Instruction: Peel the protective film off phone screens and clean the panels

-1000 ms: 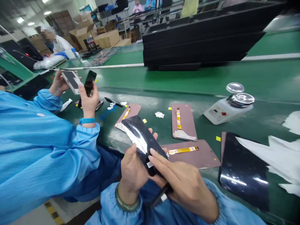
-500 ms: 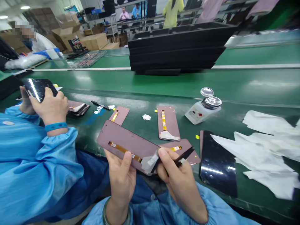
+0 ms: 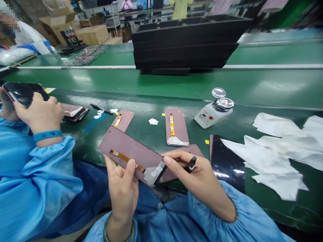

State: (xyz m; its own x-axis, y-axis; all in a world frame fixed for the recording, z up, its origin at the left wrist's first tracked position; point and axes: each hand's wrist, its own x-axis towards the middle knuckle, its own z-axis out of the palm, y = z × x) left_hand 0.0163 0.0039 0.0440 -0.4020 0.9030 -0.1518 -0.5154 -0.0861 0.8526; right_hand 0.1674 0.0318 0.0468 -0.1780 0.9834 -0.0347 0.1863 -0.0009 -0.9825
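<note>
My left hand (image 3: 123, 188) grips a phone screen panel (image 3: 121, 149) from below, its pinkish back side up, thumb resting on the orange flex cable (image 3: 123, 157). My right hand (image 3: 193, 176) pinches a thin black tool (image 3: 176, 168), whose tip touches the white patch (image 3: 154, 172) at the panel's near end. Both hands hover over my lap at the edge of the green bench (image 3: 151, 90).
Three more panels lie back up on the bench (image 3: 176, 127), (image 3: 123, 120), (image 3: 195, 149), a dark one face up (image 3: 227, 161). White sheets (image 3: 275, 148) spread at right. A small white device with a metal dish (image 3: 213, 112) and stacked black trays (image 3: 181, 43) stand beyond. A co-worker's hands (image 3: 37, 112) hold a screen at left.
I turned the panel over from glossy black face to pinkish back. My right hand shifted to its near end with the black tool. The co-worker lowered their hands.
</note>
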